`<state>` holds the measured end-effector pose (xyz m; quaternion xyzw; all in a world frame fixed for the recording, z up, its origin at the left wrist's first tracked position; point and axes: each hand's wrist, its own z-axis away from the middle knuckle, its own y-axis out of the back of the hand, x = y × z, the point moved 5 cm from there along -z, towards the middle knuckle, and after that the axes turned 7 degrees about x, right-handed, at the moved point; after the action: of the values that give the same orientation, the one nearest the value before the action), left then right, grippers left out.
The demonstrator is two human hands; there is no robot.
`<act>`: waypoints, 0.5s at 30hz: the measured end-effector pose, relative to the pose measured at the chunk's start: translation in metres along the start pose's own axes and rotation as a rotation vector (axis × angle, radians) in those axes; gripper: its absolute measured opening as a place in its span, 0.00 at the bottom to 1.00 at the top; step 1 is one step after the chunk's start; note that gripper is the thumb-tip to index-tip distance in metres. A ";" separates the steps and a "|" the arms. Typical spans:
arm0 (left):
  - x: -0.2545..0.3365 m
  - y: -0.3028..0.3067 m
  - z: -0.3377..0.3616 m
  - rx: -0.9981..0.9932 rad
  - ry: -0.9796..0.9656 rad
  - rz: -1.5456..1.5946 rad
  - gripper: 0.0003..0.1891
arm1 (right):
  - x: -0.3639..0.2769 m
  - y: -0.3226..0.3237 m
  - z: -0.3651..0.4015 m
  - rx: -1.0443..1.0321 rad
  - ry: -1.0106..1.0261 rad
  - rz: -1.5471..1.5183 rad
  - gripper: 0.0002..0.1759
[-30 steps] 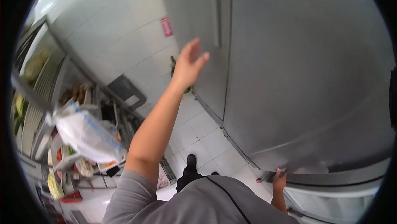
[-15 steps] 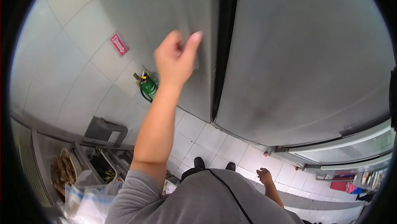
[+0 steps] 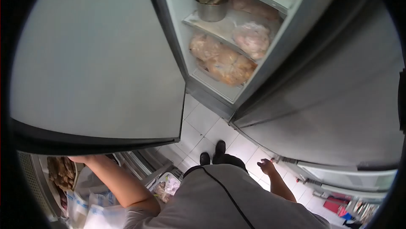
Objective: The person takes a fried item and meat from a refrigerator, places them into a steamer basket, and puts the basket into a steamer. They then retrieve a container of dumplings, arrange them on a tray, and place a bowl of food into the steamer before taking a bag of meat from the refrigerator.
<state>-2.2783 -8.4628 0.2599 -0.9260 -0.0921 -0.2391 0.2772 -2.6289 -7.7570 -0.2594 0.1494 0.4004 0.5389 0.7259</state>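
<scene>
A grey refrigerator door [image 3: 101,60] stands swung open on the left. My left hand [image 3: 82,158] is at its near edge, on the handle side; the fingers are mostly hidden behind the door. My right hand [image 3: 266,166] hangs low by my side with fingers apart and nothing in it. Inside the open refrigerator, a metal pot [image 3: 212,9] with dark contents stands on a shelf. A clear bag of pale food [image 3: 251,39] lies beside it. Below are larger bags of yellowish, raw-looking food [image 3: 230,66].
A second steel door [image 3: 321,89] stays shut on the right. At lower left are bins with brown food [image 3: 62,172] and white plastic bags [image 3: 95,208]. A container of small items [image 3: 167,186] sits near my left elbow. White floor tiles [image 3: 198,115] lie underfoot.
The left refrigerator door has swung open toward me and to the left, showing the shelves. My left hand moved down and left with it. My right hand still hangs at my side.
</scene>
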 end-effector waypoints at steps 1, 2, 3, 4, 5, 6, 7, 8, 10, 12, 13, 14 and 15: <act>0.018 0.033 0.000 0.456 -0.113 -0.246 0.32 | -0.053 0.018 0.002 -0.012 0.059 0.082 0.39; 0.036 0.052 0.008 0.912 -0.232 -0.487 0.32 | -0.095 0.030 -0.002 -0.024 0.121 0.161 0.40; 0.035 0.031 -0.003 0.928 -0.245 -0.504 0.32 | -0.112 0.024 -0.023 -0.069 0.215 0.182 0.40; 0.027 -0.001 -0.017 1.015 -0.282 -0.533 0.32 | -0.141 0.022 -0.034 -0.101 0.228 0.222 0.39; 0.022 -0.017 -0.025 1.097 -0.318 -0.556 0.31 | -0.162 0.016 -0.050 -0.114 0.295 0.230 0.39; 0.021 -0.018 -0.027 1.103 -0.324 -0.565 0.31 | -0.181 0.009 -0.063 -0.129 0.355 0.234 0.39; 0.026 -0.023 -0.024 1.121 -0.395 -0.766 0.31 | -0.199 0.005 -0.071 -0.148 0.396 0.240 0.39; 0.029 -0.027 -0.023 1.127 -0.457 -0.970 0.31 | -0.221 -0.002 -0.078 -0.169 0.428 0.244 0.39; 0.046 -0.012 -0.001 1.098 -0.475 -1.134 0.29 | -0.262 -0.011 -0.083 -0.231 0.434 0.247 0.39; 0.025 -0.071 -0.003 0.786 -0.961 -1.521 0.27 | -0.298 -0.014 -0.083 -0.247 0.434 0.204 0.39; 0.007 -0.091 0.002 0.699 -1.206 -1.581 0.27 | -0.316 -0.012 -0.083 -0.255 0.415 0.218 0.39; -0.014 -0.093 0.009 0.349 -1.213 -1.464 0.27 | -0.337 -0.012 -0.081 -0.247 0.425 0.208 0.38; -0.050 -0.101 0.004 0.130 -0.916 -1.496 0.25 | -0.355 -0.014 -0.079 -0.239 0.435 0.197 0.37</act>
<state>-2.3513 -8.3783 0.2797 -0.6101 -0.7903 0.0429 0.0360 -2.7135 -8.0993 -0.1698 -0.0185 0.4642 0.6698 0.5793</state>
